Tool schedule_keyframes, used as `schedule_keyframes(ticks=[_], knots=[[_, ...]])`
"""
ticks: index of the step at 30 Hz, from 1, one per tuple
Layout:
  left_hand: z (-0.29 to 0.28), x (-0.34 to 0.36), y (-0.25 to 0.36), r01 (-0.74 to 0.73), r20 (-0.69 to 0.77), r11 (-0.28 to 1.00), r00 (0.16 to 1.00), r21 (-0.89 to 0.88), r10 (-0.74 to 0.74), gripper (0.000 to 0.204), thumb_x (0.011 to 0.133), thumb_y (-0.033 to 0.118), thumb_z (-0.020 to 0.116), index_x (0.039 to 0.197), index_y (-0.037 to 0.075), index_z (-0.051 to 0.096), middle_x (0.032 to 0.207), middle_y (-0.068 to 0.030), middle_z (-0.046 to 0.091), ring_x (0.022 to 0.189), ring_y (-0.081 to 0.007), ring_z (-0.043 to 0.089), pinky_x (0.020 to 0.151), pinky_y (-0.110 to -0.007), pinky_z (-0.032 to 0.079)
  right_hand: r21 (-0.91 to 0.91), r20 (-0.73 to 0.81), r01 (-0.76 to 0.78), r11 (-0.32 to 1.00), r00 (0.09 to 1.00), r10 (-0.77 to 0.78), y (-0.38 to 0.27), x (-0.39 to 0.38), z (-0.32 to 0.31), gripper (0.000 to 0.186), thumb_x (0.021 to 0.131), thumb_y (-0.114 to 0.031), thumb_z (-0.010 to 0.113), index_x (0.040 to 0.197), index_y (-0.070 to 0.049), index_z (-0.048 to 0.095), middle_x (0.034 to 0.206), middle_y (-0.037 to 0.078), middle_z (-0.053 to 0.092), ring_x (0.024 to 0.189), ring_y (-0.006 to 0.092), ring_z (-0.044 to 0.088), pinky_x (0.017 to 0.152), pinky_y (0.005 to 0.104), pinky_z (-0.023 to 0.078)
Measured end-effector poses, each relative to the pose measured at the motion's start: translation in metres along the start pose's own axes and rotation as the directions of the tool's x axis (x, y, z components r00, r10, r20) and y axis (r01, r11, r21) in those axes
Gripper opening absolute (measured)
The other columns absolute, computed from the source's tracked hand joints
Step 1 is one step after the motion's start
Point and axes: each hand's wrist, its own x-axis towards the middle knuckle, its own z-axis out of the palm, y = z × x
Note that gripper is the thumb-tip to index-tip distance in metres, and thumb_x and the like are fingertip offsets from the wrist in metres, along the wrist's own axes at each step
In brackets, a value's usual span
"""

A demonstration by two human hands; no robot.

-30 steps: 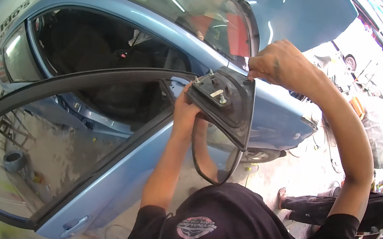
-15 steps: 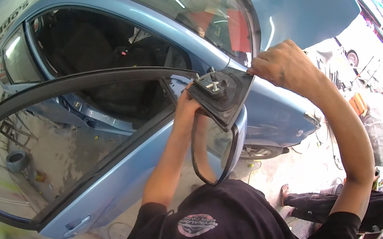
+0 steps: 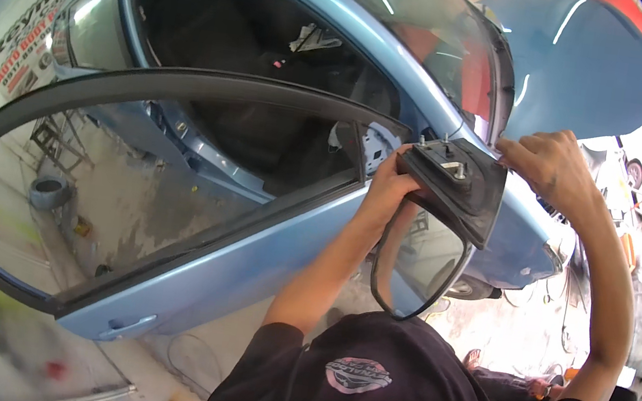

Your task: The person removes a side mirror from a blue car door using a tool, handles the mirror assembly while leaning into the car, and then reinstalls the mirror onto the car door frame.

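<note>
I hold a side mirror (image 3: 418, 255) upright, its black triangular base (image 3: 464, 204) facing me with studs showing and its glass hanging below. My left hand (image 3: 392, 188) grips the base from the left. My right hand (image 3: 547, 167) is curled at the base's upper right corner, with thumb and finger against it. The mirror is beside the front upper corner of the open blue door (image 3: 220, 277), near a bare triangular plate (image 3: 377, 149) there. Whether the mirror touches the door is unclear.
The blue car (image 3: 354, 21) stands beyond the door, its hood (image 3: 578, 64) raised. A grey round object (image 3: 50, 191) and a black metal stand (image 3: 54, 142) are at left. At lower right another person's legs (image 3: 500, 386) show, with a hand near them.
The view has shifted: car and door sit higher, and the car farther right. My hands and the mirror have moved right in the picture, uncovering more of the door's front corner.
</note>
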Motion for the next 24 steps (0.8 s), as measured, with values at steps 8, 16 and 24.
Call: schedule_keyframes(ticks=[8, 16, 24], knots=[[0.006, -0.007, 0.012, -0.025, -0.047, 0.999, 0.999, -0.039, 0.023, 0.038, 0.081, 0.004, 0.067, 0.119, 0.002, 0.063, 0.105, -0.0079, 0.07, 0.099, -0.0172, 0.067, 0.094, -0.028, 0.05, -0.033, 0.051, 0.029, 0.999, 0.998, -0.027, -0.006, 0.013, -0.009, 0.02, 0.08, -0.007, 0.068, 0.099, -0.008, 0.066, 0.066, 0.007, 0.058, 0.062, 0.0288, 0.064, 0.055, 0.0429, 0.048], [0.004, -0.013, 0.012, -0.005, -0.082, 1.0, 0.997, -0.008, 0.005, 0.046, 0.08, 0.003, 0.067, 0.125, 0.001, 0.06, 0.107, -0.0079, 0.069, 0.101, -0.0173, 0.067, 0.091, -0.029, 0.052, 0.134, 0.081, -0.11, 0.985, 0.992, 0.1, -0.009, 0.013, -0.004, 0.014, 0.085, -0.01, 0.069, 0.099, -0.006, 0.066, 0.067, 0.012, 0.06, 0.063, 0.034, 0.063, 0.057, 0.0458, 0.047], [-0.016, -0.023, -0.019, -0.062, -0.124, 0.984, 0.991, -0.169, 0.041, 0.053, 0.08, 0.002, 0.063, 0.133, 0.003, 0.059, 0.119, -0.0082, 0.068, 0.108, -0.0192, 0.067, 0.096, -0.029, 0.052, 0.499, -0.085, -0.209, 0.841, 0.954, 0.287, -0.013, 0.078, 0.004, 0.025, 0.101, -0.021, 0.061, 0.111, 0.001, 0.069, 0.063, 0.013, 0.056, 0.058, 0.0266, 0.054, 0.064, 0.0373, 0.046]])
